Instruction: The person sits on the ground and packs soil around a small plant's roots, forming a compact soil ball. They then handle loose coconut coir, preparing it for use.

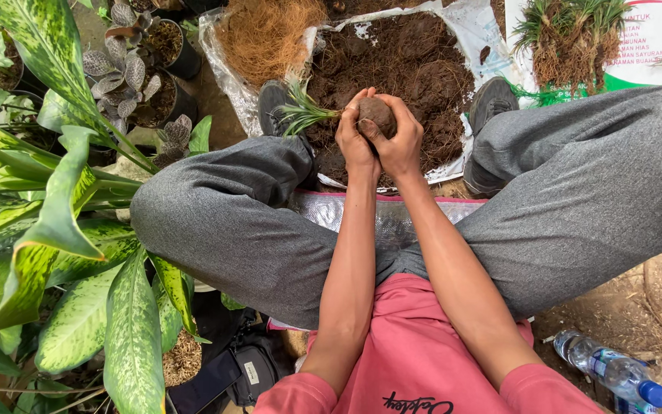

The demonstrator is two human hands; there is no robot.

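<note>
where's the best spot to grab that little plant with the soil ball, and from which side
Grip the soil ball, not the plant's leaves. It is round and compact, and both the left hand and right hand cup it from below. The thin leaves stick out leftward and would probably bend.

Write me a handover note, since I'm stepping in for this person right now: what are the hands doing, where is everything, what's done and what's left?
Left hand and right hand: both cupped around a soil ball at the base of a small green plant, whose leaves point left.
Things: loose soil pile on a plastic sheet ahead; brown fibre heap at its upper left; more small plants on a bag at upper right.
Done: soil packed into a ball around the roots.
Left: no fibre on the ball yet; other plants untouched.
</note>
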